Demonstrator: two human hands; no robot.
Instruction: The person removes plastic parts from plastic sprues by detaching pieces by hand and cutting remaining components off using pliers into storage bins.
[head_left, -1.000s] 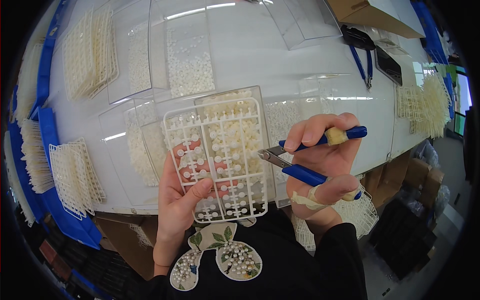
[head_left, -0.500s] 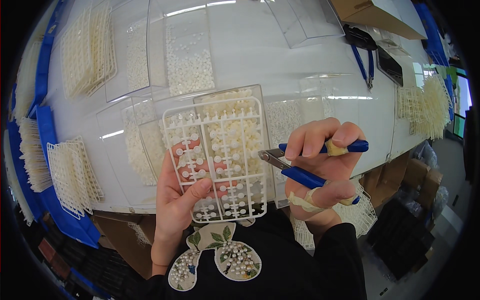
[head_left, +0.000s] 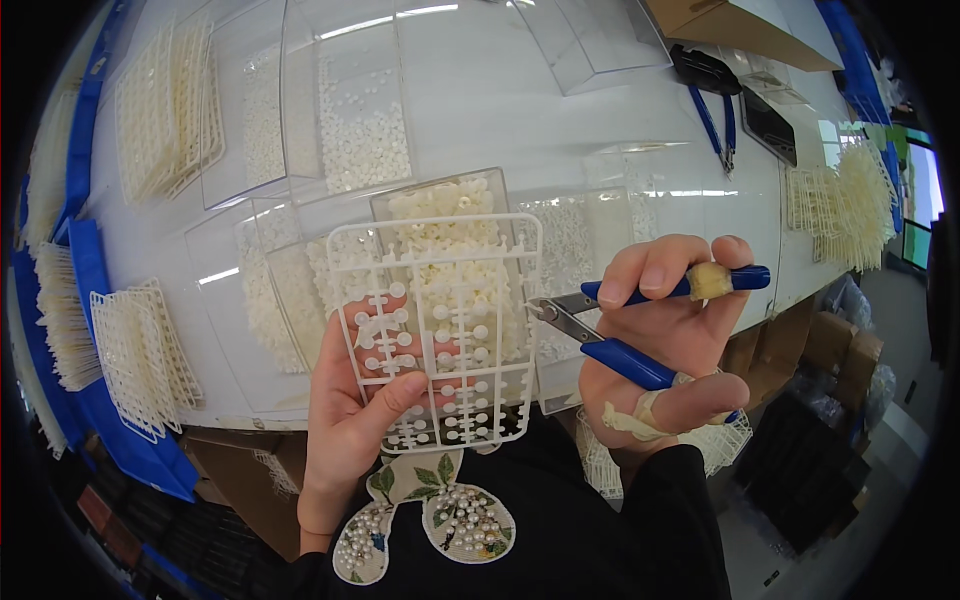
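Note:
My left hand (head_left: 355, 400) grips a white plastic sprue frame (head_left: 533, 385), its thumb in front and its fingers behind the lattice. Small round white discs (head_left: 470, 408) sit along the frame's inner runners, mostly in the middle and lower part; the upper stubs look bare. In my right hand (head_left: 665, 345) is a pair of blue-handled nippers (head_left: 630, 362), handles spread. The jaws are parted beside the frame's right edge. Tape wraps the base of my right thumb and one finger. Behind the frame stands a clear box (head_left: 503, 180) of cream-coloured pieces, partly hidden.
Clear trays of small white pieces (head_left: 365, 140) lie on the white table (head_left: 480, 120). Stacks of sprue frames stand at the left (head_left: 145, 360) and right (head_left: 845, 205). Another pair of blue-handled pliers (head_left: 712, 125) lies at the back right, by a dark phone-like slab (head_left: 768, 128).
The nippers and my right hand have moved a little right, with the handles spread wider. The sprue frame has shifted slightly right and down. Fewer discs seem to show on its upper middle runner.

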